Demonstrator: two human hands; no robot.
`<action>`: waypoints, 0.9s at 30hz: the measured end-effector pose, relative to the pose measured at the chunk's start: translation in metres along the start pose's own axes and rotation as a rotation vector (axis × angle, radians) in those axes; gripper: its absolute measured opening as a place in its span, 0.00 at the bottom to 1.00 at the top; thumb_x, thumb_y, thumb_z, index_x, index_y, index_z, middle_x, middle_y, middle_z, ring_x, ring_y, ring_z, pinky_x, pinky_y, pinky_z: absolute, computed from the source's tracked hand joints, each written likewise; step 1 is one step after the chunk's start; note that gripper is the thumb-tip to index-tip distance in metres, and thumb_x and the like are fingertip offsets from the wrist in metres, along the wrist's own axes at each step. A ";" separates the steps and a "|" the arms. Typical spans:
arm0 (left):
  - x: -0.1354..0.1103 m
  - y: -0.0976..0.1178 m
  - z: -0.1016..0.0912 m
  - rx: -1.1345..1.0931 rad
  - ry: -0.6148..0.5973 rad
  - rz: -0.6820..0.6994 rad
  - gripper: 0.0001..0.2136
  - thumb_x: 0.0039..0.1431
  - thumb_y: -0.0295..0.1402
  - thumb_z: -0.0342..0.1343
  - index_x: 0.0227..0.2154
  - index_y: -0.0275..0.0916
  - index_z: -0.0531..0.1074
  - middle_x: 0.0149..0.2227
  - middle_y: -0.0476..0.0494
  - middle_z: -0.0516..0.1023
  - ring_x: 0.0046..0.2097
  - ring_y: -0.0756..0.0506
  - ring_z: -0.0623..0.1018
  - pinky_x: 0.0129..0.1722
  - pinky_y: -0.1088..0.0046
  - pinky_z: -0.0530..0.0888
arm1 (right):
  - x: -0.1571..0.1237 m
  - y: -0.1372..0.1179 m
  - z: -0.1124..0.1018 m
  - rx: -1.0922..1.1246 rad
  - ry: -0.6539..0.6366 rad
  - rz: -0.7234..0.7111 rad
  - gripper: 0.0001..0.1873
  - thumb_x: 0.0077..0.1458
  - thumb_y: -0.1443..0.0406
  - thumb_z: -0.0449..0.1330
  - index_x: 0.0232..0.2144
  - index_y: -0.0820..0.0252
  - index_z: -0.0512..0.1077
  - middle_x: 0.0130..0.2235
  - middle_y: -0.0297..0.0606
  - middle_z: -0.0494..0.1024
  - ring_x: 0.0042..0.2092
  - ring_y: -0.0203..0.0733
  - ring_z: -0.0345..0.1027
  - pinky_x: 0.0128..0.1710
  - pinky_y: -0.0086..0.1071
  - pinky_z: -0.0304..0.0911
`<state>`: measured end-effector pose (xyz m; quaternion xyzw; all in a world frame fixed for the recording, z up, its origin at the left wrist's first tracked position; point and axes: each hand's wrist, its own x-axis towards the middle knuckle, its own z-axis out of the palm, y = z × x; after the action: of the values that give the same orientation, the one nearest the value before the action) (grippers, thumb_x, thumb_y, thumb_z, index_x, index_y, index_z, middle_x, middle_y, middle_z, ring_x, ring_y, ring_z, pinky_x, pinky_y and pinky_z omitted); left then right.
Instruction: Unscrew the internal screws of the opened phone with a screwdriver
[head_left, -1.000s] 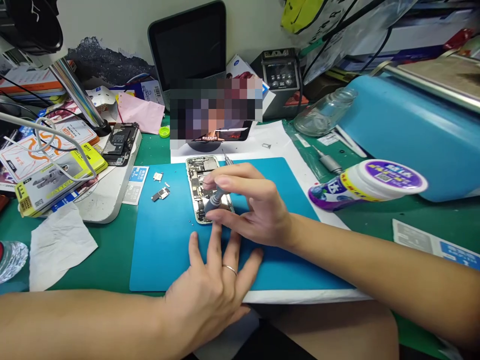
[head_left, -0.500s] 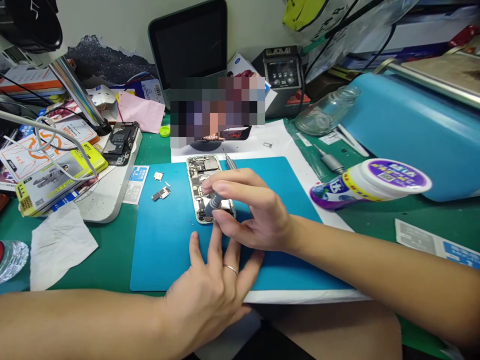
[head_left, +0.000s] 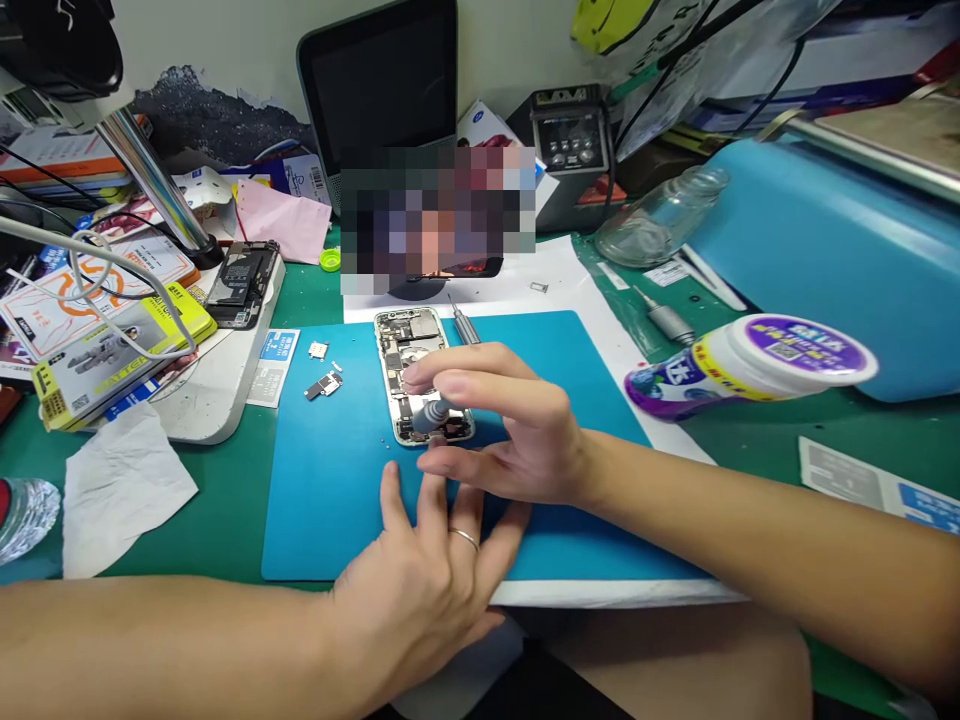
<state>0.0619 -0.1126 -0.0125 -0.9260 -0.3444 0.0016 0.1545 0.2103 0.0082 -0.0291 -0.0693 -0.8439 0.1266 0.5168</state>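
An opened smartphone with its inner parts showing lies on the blue mat. A grey screwdriver stands tilted over the phone's lower end, its tip hidden. My right hand is at that screwdriver, index finger against its top end and thumb a little apart below it. My left hand rests on the mat with fingers spread, one fingertip at the phone's bottom edge. A second screwdriver lies just right of the phone. Small metal phone parts and tiny screws are left of it.
At left, another opened phone sits on a white stand base beside boxes and cables. A white-and-purple tub, a glass jar and another screwdriver are at right. A dark screen stands behind.
My right thumb has moved away from the screwdriver, and more of the phone's lower end shows. The view has shifted slightly. My left hand stays in place.
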 end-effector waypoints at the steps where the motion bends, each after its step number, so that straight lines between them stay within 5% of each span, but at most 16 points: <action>1: 0.000 0.000 0.000 -0.002 -0.003 -0.001 0.37 0.62 0.58 0.54 0.67 0.40 0.63 0.54 0.33 0.80 0.53 0.30 0.80 0.45 0.49 0.83 | 0.000 0.001 0.000 0.001 0.006 -0.010 0.27 0.61 0.64 0.65 0.58 0.56 0.59 0.49 0.45 0.76 0.53 0.45 0.74 0.46 0.41 0.79; 7: 0.000 0.000 0.000 0.000 -0.012 0.004 0.39 0.63 0.58 0.53 0.68 0.38 0.60 0.58 0.28 0.76 0.57 0.27 0.77 0.45 0.49 0.82 | 0.000 0.000 0.000 -0.049 0.008 0.020 0.28 0.59 0.76 0.59 0.60 0.58 0.59 0.50 0.45 0.77 0.53 0.44 0.74 0.48 0.42 0.78; 13: 0.001 -0.001 -0.001 0.005 -0.017 0.007 0.39 0.62 0.58 0.54 0.68 0.39 0.60 0.57 0.30 0.77 0.56 0.28 0.78 0.46 0.50 0.82 | 0.001 0.000 0.000 -0.078 0.004 0.017 0.31 0.59 0.70 0.64 0.61 0.57 0.58 0.49 0.45 0.78 0.51 0.45 0.75 0.46 0.41 0.79; 17: 0.000 -0.001 -0.001 0.008 -0.026 0.012 0.39 0.63 0.58 0.52 0.69 0.38 0.59 0.60 0.28 0.74 0.58 0.26 0.76 0.46 0.49 0.82 | 0.000 0.000 0.000 -0.086 -0.003 0.046 0.30 0.59 0.76 0.58 0.61 0.59 0.58 0.51 0.46 0.77 0.53 0.45 0.75 0.50 0.43 0.77; 22: 0.000 -0.001 -0.002 -0.001 -0.053 0.013 0.37 0.65 0.57 0.50 0.69 0.38 0.58 0.62 0.29 0.72 0.59 0.27 0.76 0.47 0.48 0.81 | -0.001 0.001 -0.001 -0.096 -0.001 0.041 0.33 0.57 0.71 0.66 0.61 0.59 0.59 0.50 0.46 0.79 0.51 0.46 0.76 0.50 0.42 0.77; 27: 0.000 0.000 -0.002 0.002 -0.038 0.018 0.36 0.66 0.56 0.49 0.69 0.38 0.58 0.62 0.28 0.72 0.59 0.26 0.75 0.46 0.49 0.81 | -0.001 0.000 -0.002 -0.068 -0.005 0.070 0.33 0.58 0.77 0.57 0.63 0.57 0.58 0.52 0.46 0.78 0.53 0.46 0.76 0.51 0.43 0.77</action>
<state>0.0618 -0.1130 -0.0107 -0.9288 -0.3388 0.0211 0.1489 0.2123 0.0077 -0.0290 -0.1158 -0.8460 0.1161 0.5073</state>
